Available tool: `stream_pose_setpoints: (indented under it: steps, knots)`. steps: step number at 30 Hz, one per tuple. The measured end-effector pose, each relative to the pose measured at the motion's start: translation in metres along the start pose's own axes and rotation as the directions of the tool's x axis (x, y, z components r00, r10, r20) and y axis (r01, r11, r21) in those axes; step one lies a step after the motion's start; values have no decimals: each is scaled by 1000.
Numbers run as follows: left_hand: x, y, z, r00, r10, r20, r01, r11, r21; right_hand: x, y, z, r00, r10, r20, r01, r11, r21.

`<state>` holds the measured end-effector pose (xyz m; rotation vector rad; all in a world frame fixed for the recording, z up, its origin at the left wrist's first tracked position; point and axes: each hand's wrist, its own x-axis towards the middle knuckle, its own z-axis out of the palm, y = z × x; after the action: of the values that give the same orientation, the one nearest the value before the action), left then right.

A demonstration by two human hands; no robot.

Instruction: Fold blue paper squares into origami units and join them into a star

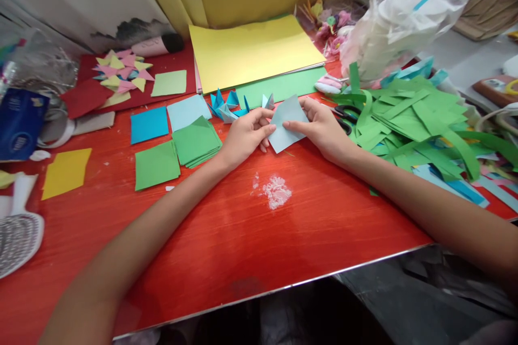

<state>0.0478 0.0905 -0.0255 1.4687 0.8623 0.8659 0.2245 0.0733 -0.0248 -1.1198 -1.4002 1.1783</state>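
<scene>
Between my two hands is a pale blue sheet of paper [288, 128], held tilted just above the red table. My left hand [253, 132] pinches its left edge between thumb and fingers. On the upper right side, my right hand [319, 124] grips the sheet with the thumb on its face and the fingers behind. Folded blue paper pieces [226, 107] stand just behind my left hand. To the left lie a stack of green paper squares [197, 142], another green pile [157, 166], a blue square [149, 125] and a light blue square [189, 112].
Green paper strips and scraps [416, 118] are heaped at the right, beside black-handled scissors [345, 118]. Large yellow sheets [254, 51] lie at the back. Small folded pink and yellow pieces [123, 70] sit back left. A plastic bag [404, 21] stands back right.
</scene>
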Motion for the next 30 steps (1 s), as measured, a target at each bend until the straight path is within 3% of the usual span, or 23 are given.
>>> stream_pose_setpoints:
  steps: [12, 20, 30]
  knots:
    - [-1, 4, -2, 999, 1, -45, 1, 999, 47, -2, -1, -1, 993, -3, 119, 1, 1000, 11]
    - [-4, 13, 1, 995, -65, -82, 61, 997, -48, -2, -4, -1, 984, 20, 175, -23, 1000, 19]
    - [-3, 7, 0, 999, -9, -44, 10, 999, 37, -2, 5, -1, 991, -99, 85, 107, 991, -83]
